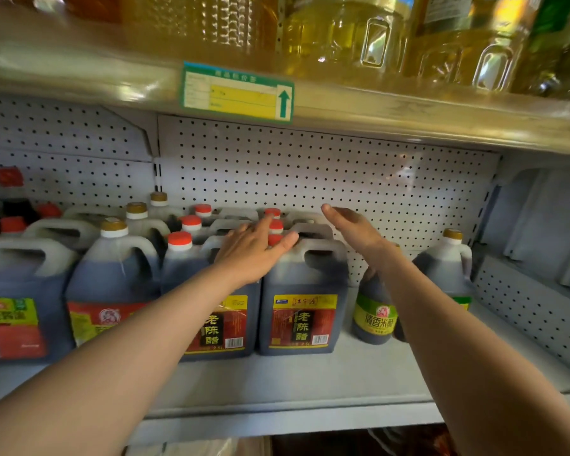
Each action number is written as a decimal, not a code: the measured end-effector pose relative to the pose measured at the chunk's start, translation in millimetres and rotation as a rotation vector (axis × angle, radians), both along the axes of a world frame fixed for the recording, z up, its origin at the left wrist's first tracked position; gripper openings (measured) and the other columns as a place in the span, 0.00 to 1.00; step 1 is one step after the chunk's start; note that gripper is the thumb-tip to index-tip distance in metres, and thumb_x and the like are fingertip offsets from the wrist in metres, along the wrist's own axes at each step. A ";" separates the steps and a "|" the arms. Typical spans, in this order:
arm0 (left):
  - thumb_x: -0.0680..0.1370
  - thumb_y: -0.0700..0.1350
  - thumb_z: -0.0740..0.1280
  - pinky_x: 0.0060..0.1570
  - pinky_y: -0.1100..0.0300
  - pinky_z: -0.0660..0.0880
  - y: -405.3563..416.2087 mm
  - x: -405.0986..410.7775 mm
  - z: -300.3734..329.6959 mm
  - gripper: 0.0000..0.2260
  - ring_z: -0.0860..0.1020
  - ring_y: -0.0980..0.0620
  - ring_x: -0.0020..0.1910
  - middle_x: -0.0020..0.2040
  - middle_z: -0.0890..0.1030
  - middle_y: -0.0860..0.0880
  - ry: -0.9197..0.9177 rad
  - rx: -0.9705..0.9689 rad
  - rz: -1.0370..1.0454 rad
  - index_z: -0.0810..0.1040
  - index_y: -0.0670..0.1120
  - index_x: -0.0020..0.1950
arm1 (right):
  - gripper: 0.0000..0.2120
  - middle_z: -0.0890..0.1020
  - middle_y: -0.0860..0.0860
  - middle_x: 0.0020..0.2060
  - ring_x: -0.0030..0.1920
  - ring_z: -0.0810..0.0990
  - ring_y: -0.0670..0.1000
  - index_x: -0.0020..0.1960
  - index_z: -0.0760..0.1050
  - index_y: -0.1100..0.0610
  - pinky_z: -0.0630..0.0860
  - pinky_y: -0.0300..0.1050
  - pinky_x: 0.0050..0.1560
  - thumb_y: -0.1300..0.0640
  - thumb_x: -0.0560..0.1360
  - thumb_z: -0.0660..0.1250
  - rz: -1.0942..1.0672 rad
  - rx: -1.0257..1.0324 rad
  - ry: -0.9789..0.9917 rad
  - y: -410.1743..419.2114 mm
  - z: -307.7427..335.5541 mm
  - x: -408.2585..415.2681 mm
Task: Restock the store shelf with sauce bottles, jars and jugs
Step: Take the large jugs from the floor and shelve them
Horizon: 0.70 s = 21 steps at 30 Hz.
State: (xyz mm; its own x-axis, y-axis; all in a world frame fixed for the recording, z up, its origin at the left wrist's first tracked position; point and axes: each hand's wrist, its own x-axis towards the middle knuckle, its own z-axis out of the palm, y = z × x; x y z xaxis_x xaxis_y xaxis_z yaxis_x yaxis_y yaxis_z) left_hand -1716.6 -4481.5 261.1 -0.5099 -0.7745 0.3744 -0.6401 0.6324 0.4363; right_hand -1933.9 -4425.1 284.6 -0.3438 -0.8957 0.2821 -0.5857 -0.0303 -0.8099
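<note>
A white pegboard back panel (pixel 310 172) runs behind a pale grey store shelf (pixel 293 380), where we see rows of plastic jugs filled with dark liquid. Our left hand (pixel 254 255) lies flat, fingers straight and spread, across the tops of two red-capped vinegar jugs at the front of the row: the left front jug (pixel 224 324), largely hidden by our forearm, and the right front jug (pixel 303 311), whose handle our thumb touches. Both carry red, black and yellow labels with barcodes, and both are full nearly to the shoulder. More red caps (pixel 191 222) line up behind them toward the panel. Our right hand (pixel 352 228) hovers open just beside the right front jug's handle, fingers straight and pointing toward the pegboard, holding nothing. Beneath our right wrist stands a smaller dark bottle with a green label (pixel 374 317), partly covered by the arm, and farther right a gold-capped jug (pixel 448 271) stands alone, its label mostly hidden. To the left, three gold-capped jugs (pixel 112 278) of the same dark liquid stand in a file, and beyond them a jug with a green and red label (pixel 14 307) sits at the frame's edge. On the shelf above, behind a green and yellow price tag (pixel 237 92), clear jugs of golden oil (pixel 369 37) stand side by side.
</note>
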 end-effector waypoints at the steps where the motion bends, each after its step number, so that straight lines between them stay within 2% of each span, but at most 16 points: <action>1: 0.75 0.72 0.57 0.69 0.49 0.64 2.8 6.3 -0.9 0.35 0.66 0.43 0.72 0.73 0.70 0.48 0.107 0.032 -0.032 0.58 0.57 0.78 | 0.33 0.75 0.49 0.68 0.66 0.74 0.48 0.74 0.70 0.54 0.69 0.45 0.64 0.34 0.77 0.64 -0.048 -0.028 0.037 8.6 -1.6 1.3; 2: 0.72 0.71 0.64 0.68 0.48 0.66 6.8 13.5 -2.3 0.37 0.68 0.43 0.71 0.72 0.71 0.48 0.220 0.055 -0.057 0.60 0.57 0.77 | 0.34 0.77 0.51 0.67 0.65 0.76 0.50 0.73 0.71 0.55 0.72 0.45 0.64 0.35 0.75 0.67 -0.093 -0.044 0.074 18.8 -2.9 4.5; 4: 0.70 0.59 0.76 0.65 0.53 0.68 16.6 30.7 -6.8 0.38 0.69 0.45 0.69 0.70 0.72 0.47 0.368 0.058 -0.085 0.64 0.53 0.76 | 0.33 0.80 0.53 0.65 0.63 0.79 0.51 0.71 0.73 0.55 0.75 0.45 0.62 0.38 0.73 0.72 -0.148 -0.040 0.120 41.2 -7.7 14.2; 5: 0.69 0.53 0.78 0.63 0.56 0.67 22.1 41.2 -10.2 0.38 0.70 0.46 0.68 0.69 0.73 0.47 0.397 0.046 -0.086 0.66 0.51 0.75 | 0.31 0.80 0.54 0.64 0.63 0.79 0.51 0.70 0.74 0.54 0.75 0.45 0.62 0.39 0.73 0.73 -0.174 -0.028 0.142 52.4 -11.2 20.9; 7: 0.68 0.48 0.80 0.64 0.57 0.67 32.9 65.5 -19.9 0.37 0.70 0.47 0.69 0.68 0.74 0.48 0.430 0.042 -0.087 0.67 0.50 0.74 | 0.29 0.80 0.53 0.65 0.63 0.79 0.51 0.69 0.75 0.53 0.75 0.49 0.65 0.42 0.73 0.74 -0.221 -0.009 0.219 77.3 -16.9 43.3; 9: 0.68 0.47 0.80 0.65 0.56 0.67 44.8 93.4 -35.4 0.36 0.70 0.47 0.69 0.68 0.74 0.47 0.441 0.073 -0.091 0.69 0.49 0.73 | 0.28 0.81 0.51 0.63 0.62 0.79 0.51 0.68 0.76 0.55 0.75 0.52 0.65 0.44 0.72 0.76 -0.246 -0.003 0.269 102.2 -25.4 74.3; 11: 0.67 0.48 0.80 0.63 0.54 0.71 55.3 123.9 -53.0 0.35 0.74 0.46 0.65 0.66 0.76 0.45 0.430 0.093 -0.076 0.71 0.51 0.71 | 0.27 0.81 0.48 0.59 0.58 0.78 0.48 0.68 0.77 0.55 0.75 0.48 0.62 0.46 0.72 0.76 -0.273 0.043 0.288 124.2 -38.9 109.4; 12: 0.66 0.48 0.80 0.62 0.52 0.72 59.5 139.2 -63.0 0.35 0.75 0.45 0.63 0.64 0.76 0.44 0.432 0.111 -0.078 0.72 0.52 0.71 | 0.28 0.80 0.47 0.59 0.58 0.78 0.48 0.68 0.76 0.54 0.74 0.46 0.61 0.45 0.72 0.76 -0.290 0.091 0.294 135.6 -46.4 129.4; 16: 0.64 0.48 0.82 0.57 0.53 0.74 80.6 196.5 -113.5 0.33 0.77 0.43 0.57 0.59 0.76 0.43 0.425 0.204 -0.089 0.75 0.50 0.68 | 0.29 0.81 0.50 0.63 0.64 0.78 0.53 0.68 0.76 0.50 0.74 0.51 0.64 0.40 0.71 0.75 -0.344 0.219 0.372 178.4 -88.7 202.9; 19: 0.67 0.50 0.81 0.60 0.55 0.71 106.2 239.0 -159.8 0.31 0.75 0.42 0.59 0.60 0.76 0.42 0.316 0.282 -0.082 0.75 0.50 0.68 | 0.26 0.81 0.53 0.62 0.64 0.78 0.54 0.67 0.77 0.52 0.74 0.46 0.59 0.45 0.72 0.76 -0.337 0.326 0.336 205.9 -133.6 256.7; 21: 0.67 0.50 0.80 0.60 0.55 0.70 123.6 267.8 -191.1 0.30 0.74 0.42 0.62 0.62 0.76 0.41 0.253 0.347 -0.067 0.76 0.48 0.67 | 0.25 0.82 0.52 0.60 0.60 0.80 0.53 0.67 0.78 0.52 0.75 0.42 0.53 0.45 0.73 0.75 -0.307 0.435 0.313 220.1 -167.2 286.6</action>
State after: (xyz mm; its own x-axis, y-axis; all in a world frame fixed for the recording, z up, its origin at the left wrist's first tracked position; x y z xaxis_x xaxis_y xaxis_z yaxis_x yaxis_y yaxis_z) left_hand -1448.8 -4357.9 70.0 -0.4888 -0.8450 0.2171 -0.4488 0.4569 0.7680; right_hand -1647.3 -4205.0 117.5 -0.5644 -0.8244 0.0422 -0.7270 0.4721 -0.4986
